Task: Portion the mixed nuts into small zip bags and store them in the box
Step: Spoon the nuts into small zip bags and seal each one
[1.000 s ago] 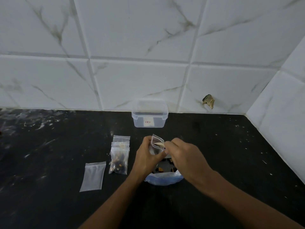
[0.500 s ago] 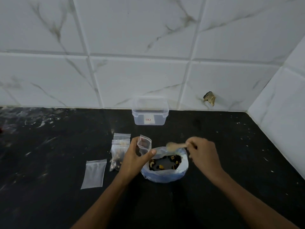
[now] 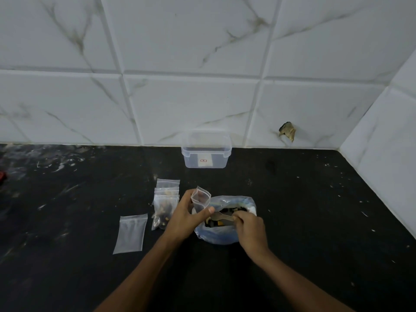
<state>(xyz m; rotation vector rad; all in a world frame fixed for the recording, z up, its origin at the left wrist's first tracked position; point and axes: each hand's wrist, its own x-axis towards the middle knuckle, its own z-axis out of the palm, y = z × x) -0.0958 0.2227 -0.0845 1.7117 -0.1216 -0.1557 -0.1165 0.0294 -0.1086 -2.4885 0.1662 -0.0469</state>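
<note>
Left hand [image 3: 184, 218] pinches an open small zip bag [image 3: 200, 198] upright over the table [image 3: 315, 210]; right hand [image 3: 249, 228], fingers curled round a spoon [image 3: 221, 216], dips it into the nut bag [image 3: 225, 233]. Filled bags [image 3: 165, 202] lie left; the box [image 3: 206, 152] stands at the table's far edge

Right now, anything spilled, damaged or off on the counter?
One oddity: a ragged brownish hole or chip in the white marble-look wall tile, right of the clear plastic storage box. The black countertop carries pale specks and smears, mostly far left. No nuts look spilled; filled small zip bags lie stacked neatly.
</note>
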